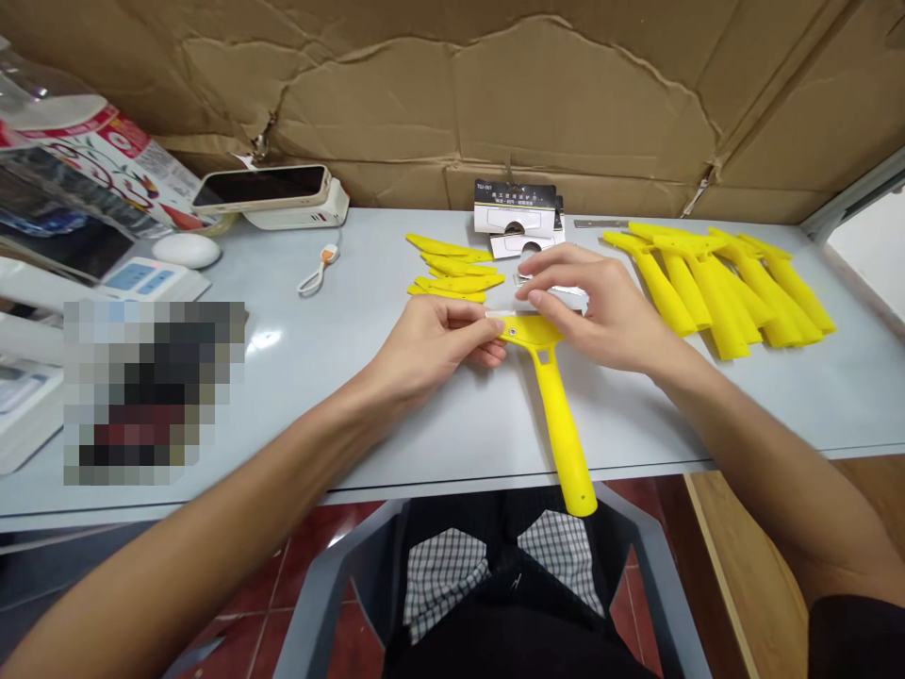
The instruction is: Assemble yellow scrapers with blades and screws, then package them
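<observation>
Left hand, right hand on yellow scraper

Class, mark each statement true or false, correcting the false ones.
The yellow scraper's grip overhangs the front edge of the table. True.
The left hand pinches a thin white strip. True.
The right hand is empty. False: it holds a pale flat piece.
The phone sits on a computer mouse. False: it rests on a white power bank.
The pile of yellow scrapers lies left of the hands. False: it lies right of them.
</observation>
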Motion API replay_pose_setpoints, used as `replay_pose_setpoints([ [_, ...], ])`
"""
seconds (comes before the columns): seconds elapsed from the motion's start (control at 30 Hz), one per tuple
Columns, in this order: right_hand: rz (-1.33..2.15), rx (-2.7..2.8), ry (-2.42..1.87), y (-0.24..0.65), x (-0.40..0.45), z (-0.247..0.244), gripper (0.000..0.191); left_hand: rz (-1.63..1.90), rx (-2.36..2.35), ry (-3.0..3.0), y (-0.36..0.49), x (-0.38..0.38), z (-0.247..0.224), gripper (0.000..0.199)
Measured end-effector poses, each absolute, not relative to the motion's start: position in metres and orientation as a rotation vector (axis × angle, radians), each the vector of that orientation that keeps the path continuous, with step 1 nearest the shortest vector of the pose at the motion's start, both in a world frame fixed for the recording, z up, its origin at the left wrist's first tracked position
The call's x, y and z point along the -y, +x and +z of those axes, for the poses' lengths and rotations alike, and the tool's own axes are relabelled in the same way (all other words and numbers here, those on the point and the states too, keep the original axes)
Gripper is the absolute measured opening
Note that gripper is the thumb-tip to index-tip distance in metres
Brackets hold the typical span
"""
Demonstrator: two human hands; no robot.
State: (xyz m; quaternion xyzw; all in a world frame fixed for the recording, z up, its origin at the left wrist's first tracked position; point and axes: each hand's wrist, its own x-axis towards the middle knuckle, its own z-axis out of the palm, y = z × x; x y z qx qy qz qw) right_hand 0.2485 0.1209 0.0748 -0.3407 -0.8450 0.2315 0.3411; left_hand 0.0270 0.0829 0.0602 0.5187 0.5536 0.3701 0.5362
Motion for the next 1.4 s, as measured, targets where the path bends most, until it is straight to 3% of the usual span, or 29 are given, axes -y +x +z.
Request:
replay_pose_setpoints([
  [0.13,0.530,2.221,-0.866,0.258,-0.120,0.086,0.032,0.895,-1.310,1.227,0.026,-0.084,0.059,0.017],
  [0.27,0.630,2.236,-1.024,0.264,-0.123,0.088,0.026,0.927,-1.323,1.209,0.025,-0.085,0.060,0.015],
  [0.47,1.079,2.086,-1.275,0.267,-0.136,0.081,0.017,0.964,-1.368,1.283,0.021,-0.088,0.060,0.018],
  [0.8,1.704,1.677,-1.174,0.264,-0.142,0.079,0.034,1.038,-1.392,1.291,0.020,-0.090,0.059,0.017],
  [1.4,1.687,1.580,-1.192,0.258,-0.135,0.086,0.024,1.035,-1.214,1.067,0.022,-0.092,0.049,0.020],
])
